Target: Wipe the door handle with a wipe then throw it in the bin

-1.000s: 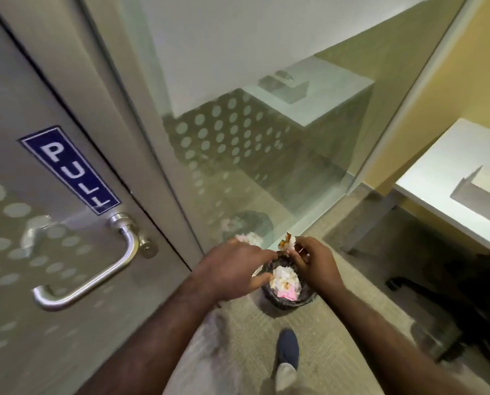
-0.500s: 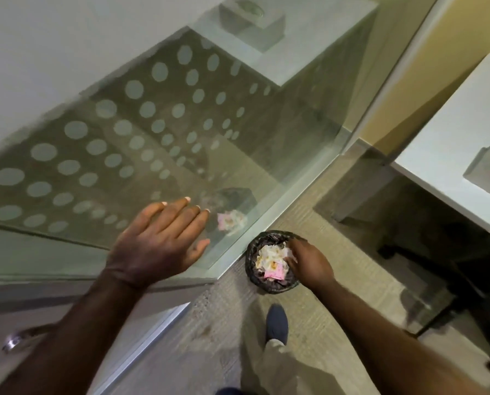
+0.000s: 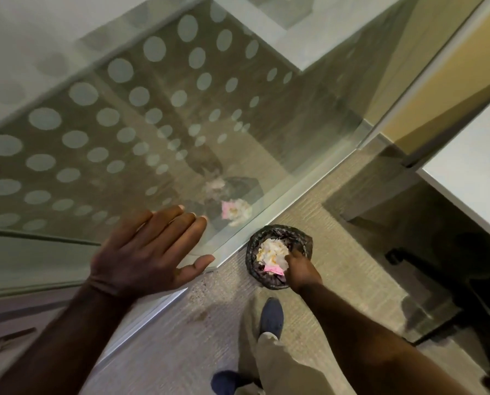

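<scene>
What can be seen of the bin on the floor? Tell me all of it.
The bin is small, round and lined with a crinkled black bag folded over its rim. It stands upright on the carpet close beside the base of the glass panel, which mirrors it. It looks full of crumpled white tissue with brownish stains and a pink scrap. The right hand reaches into it from the near side, fingers pressed on the tissue.

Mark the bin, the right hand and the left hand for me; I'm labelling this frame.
bin [image 3: 253,246]: head view, left rim of its black liner.
right hand [image 3: 302,270]: head view, back of hand.
left hand [image 3: 141,252]: head view, back of hand.
</scene>
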`<move>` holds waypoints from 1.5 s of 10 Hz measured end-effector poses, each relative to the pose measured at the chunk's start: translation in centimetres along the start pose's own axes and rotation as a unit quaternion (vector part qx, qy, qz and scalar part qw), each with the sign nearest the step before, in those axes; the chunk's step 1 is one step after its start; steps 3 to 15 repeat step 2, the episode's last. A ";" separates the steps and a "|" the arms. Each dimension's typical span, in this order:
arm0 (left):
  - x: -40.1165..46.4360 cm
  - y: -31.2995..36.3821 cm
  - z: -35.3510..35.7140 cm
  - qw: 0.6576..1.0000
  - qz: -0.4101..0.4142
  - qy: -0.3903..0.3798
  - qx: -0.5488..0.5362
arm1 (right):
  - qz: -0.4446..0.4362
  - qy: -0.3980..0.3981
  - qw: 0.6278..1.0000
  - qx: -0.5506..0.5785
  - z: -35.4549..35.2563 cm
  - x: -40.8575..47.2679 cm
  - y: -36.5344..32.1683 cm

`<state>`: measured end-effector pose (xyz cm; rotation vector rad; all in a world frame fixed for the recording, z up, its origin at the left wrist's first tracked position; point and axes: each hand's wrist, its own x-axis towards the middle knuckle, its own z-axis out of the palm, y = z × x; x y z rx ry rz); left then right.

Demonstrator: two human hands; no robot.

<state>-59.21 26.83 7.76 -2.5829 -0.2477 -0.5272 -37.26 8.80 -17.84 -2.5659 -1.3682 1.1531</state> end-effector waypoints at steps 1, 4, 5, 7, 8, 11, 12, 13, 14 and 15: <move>-0.1 0.1 -0.2 1.000 -0.009 -0.003 -0.003 | 0.022 0.000 1.000 0.009 0.2 -0.5 0.2; 0.1 -0.1 -0.1 1.000 -0.015 -0.009 -0.016 | 0.018 0.029 0.999 0.008 0.4 -0.8 0.6; 0.1 -0.1 -0.1 1.000 -0.015 -0.009 -0.016 | 0.018 0.029 0.999 0.008 0.4 -0.8 0.6; 0.1 -0.1 -0.1 1.000 -0.015 -0.009 -0.016 | 0.018 0.029 0.999 0.008 0.4 -0.8 0.6; 0.1 -0.1 -0.1 1.000 -0.015 -0.009 -0.016 | 0.018 0.029 0.999 0.008 0.4 -0.8 0.6; 0.1 -0.1 -0.1 1.000 -0.015 -0.009 -0.016 | 0.018 0.029 0.999 0.008 0.4 -0.8 0.6; 0.1 -0.1 -0.1 1.000 -0.015 -0.009 -0.016 | 0.018 0.029 0.999 0.008 0.4 -0.8 0.6; 0.1 -0.1 -0.1 1.000 -0.015 -0.009 -0.016 | 0.018 0.029 0.999 0.008 0.4 -0.8 0.6; 0.1 -0.1 -0.1 1.000 -0.015 -0.009 -0.016 | 0.018 0.029 0.999 0.008 0.4 -0.8 0.6; 0.1 -0.1 -0.1 1.000 -0.015 -0.009 -0.016 | 0.018 0.029 0.999 0.008 0.4 -0.8 0.6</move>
